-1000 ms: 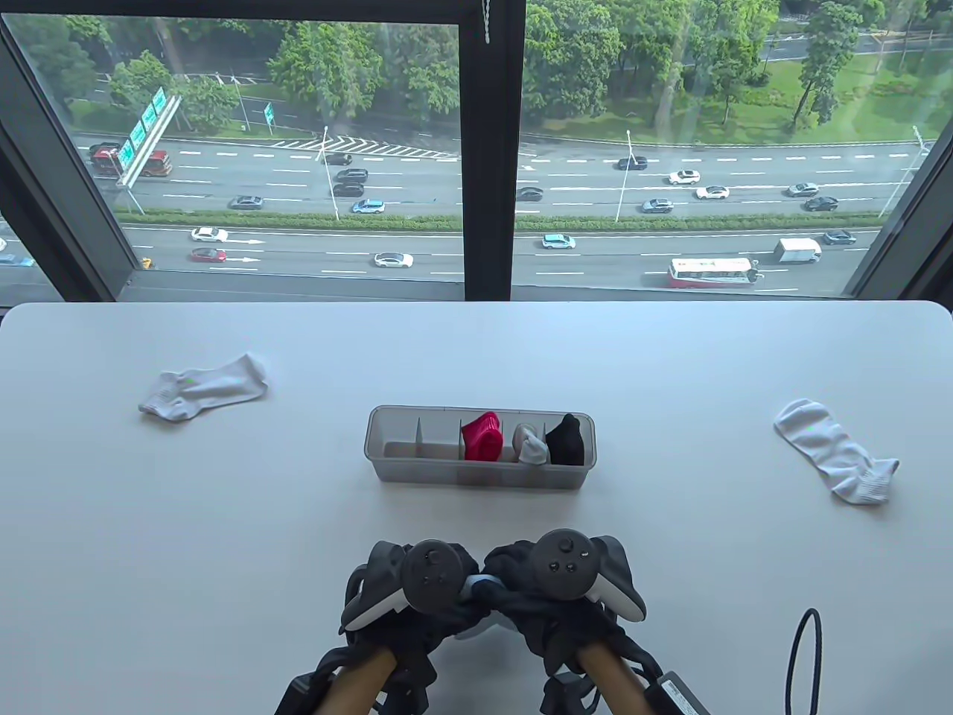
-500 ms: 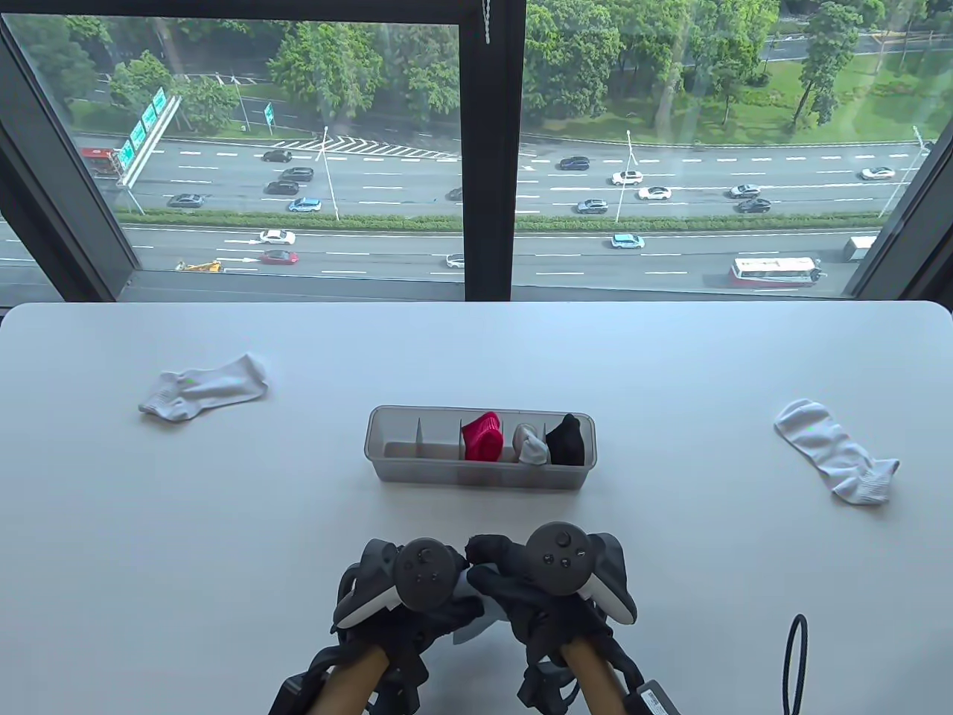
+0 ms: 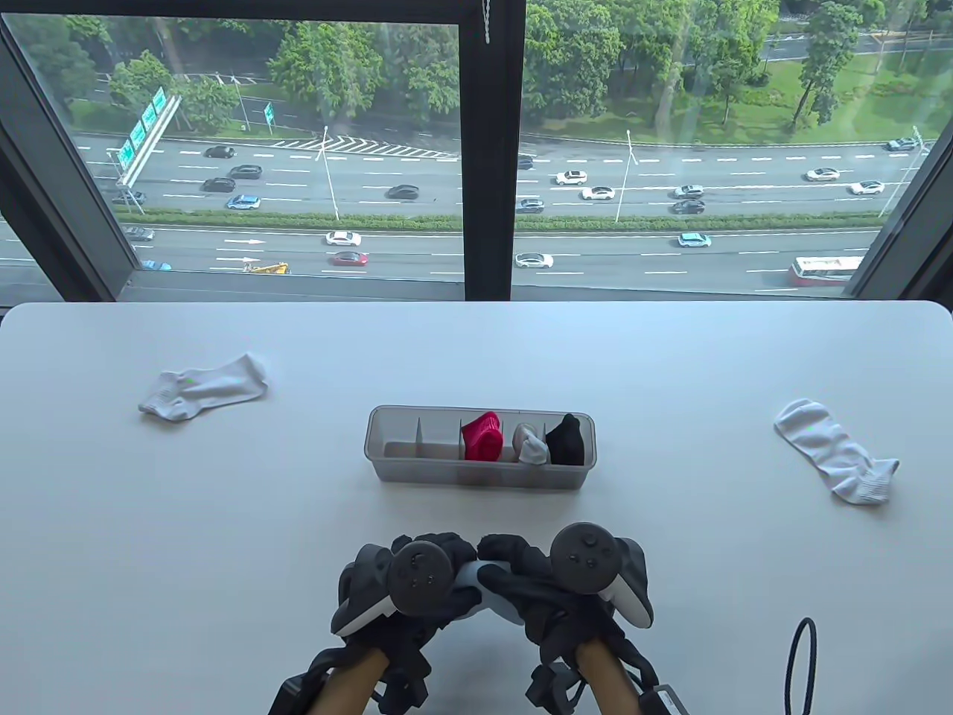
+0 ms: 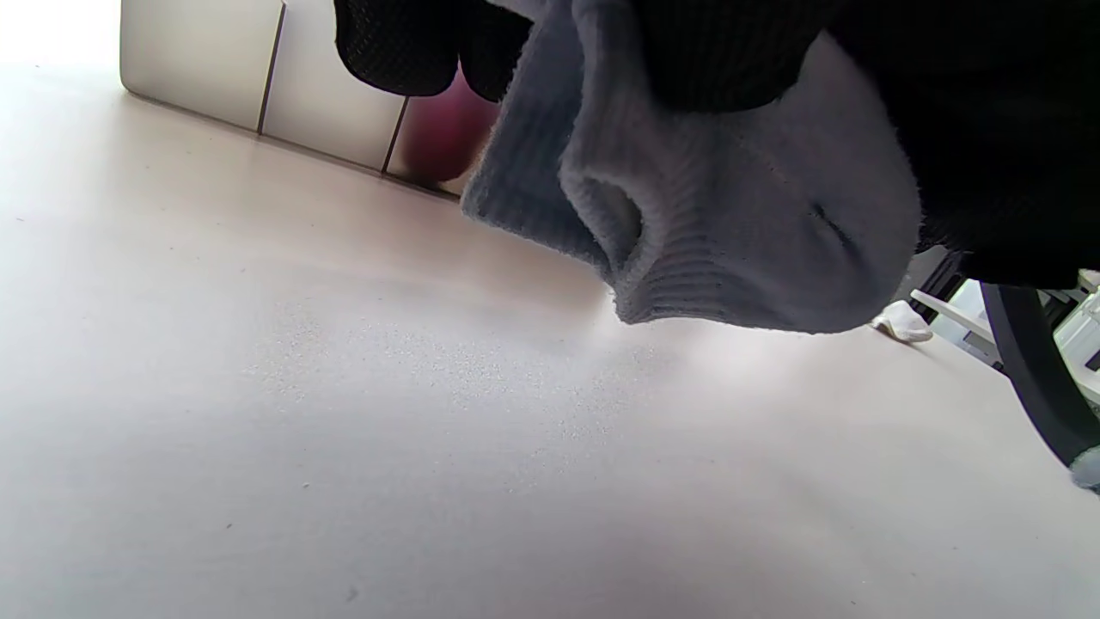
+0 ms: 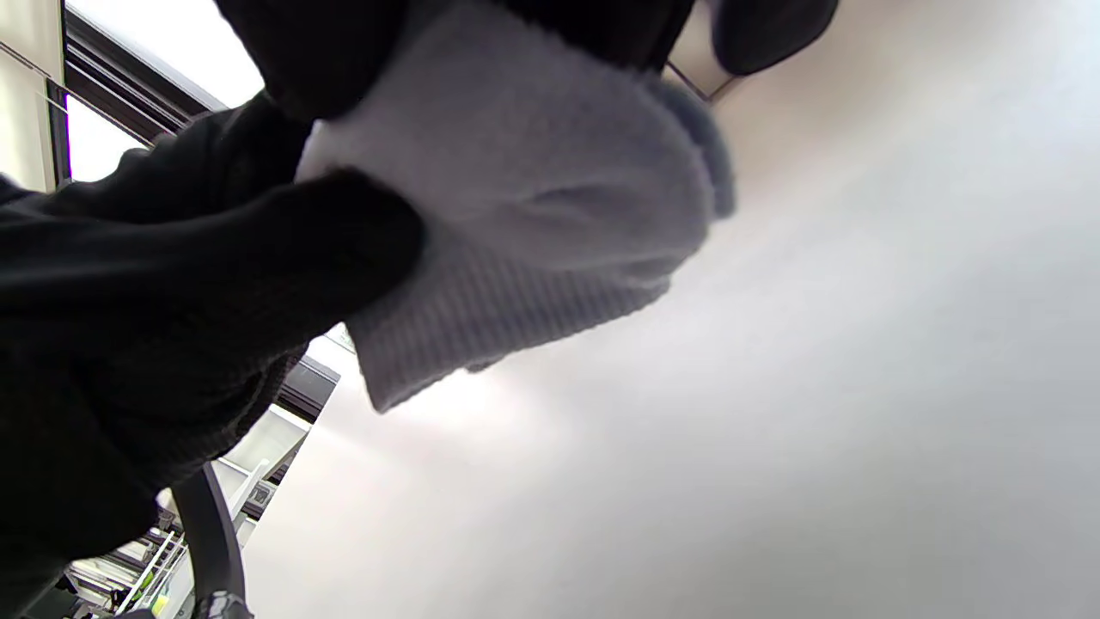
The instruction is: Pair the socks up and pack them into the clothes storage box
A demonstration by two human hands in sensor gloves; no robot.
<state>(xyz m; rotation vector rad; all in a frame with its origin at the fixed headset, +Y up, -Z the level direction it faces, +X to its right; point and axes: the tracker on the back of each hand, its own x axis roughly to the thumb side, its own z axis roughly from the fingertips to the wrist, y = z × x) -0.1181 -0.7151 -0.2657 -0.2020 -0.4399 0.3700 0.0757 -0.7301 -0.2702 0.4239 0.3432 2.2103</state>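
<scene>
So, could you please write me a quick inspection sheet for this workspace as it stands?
Surface: white table, clean.
Job's things: storage box holding red, grey and black bundles, two left compartments empty; white sock far left, white sock far right; pale blue socks being rolled.
Clutter: nothing seen.
Hands: left hand and right hand both grip the blue socks.
Cables: black loop at near right.
Surroundings: window over a busy road.

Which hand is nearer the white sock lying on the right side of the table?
Right. The right hand is the closer one to the white sock; the left hand sits just beyond it. Both grip a light blue sock bundle.
</scene>
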